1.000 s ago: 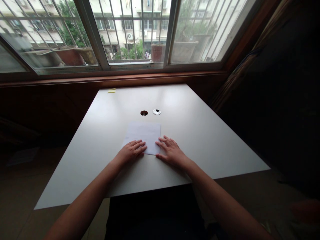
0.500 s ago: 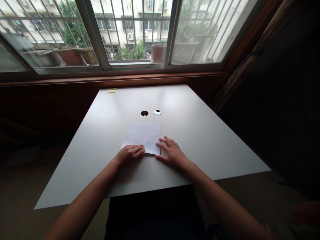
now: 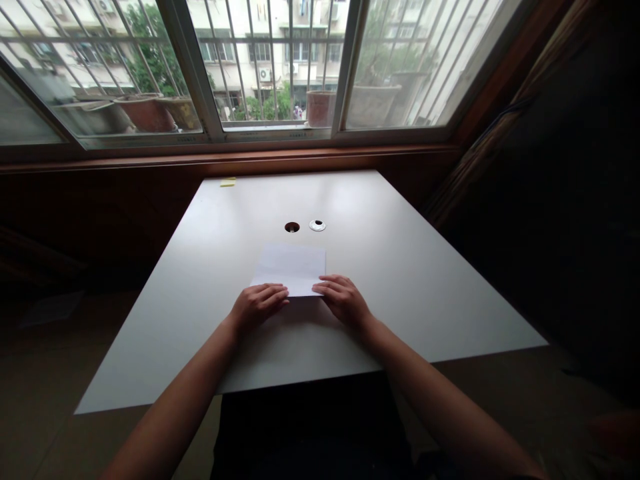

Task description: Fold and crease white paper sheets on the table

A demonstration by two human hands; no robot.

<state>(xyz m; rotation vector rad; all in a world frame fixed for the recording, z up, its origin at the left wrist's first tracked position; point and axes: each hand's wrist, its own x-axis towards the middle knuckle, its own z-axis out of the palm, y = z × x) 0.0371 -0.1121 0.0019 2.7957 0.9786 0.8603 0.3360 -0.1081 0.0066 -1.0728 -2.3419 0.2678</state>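
A white sheet of paper (image 3: 291, 263) lies on the white table in front of me, its near edge slightly raised with a shadow under it. My left hand (image 3: 259, 305) pinches the near left part of that edge, fingers together on top and thumb below. At the near right corner, my right hand (image 3: 344, 300) grips the paper the same way, fingers over the top. The thumbs are mostly hidden. Both wrists hover near the tabletop.
The white table (image 3: 410, 287) has a round cable hole (image 3: 292, 227) beyond the paper, with its loose round cover (image 3: 317, 225) beside it. A yellow sticky strip (image 3: 228, 182) is at the far left edge. A barred window (image 3: 270, 67) stands behind.
My right hand has closed from spread fingers onto the paper's near right corner. The near edge of the paper has come up and away from me, and my left hand keeps its hold.
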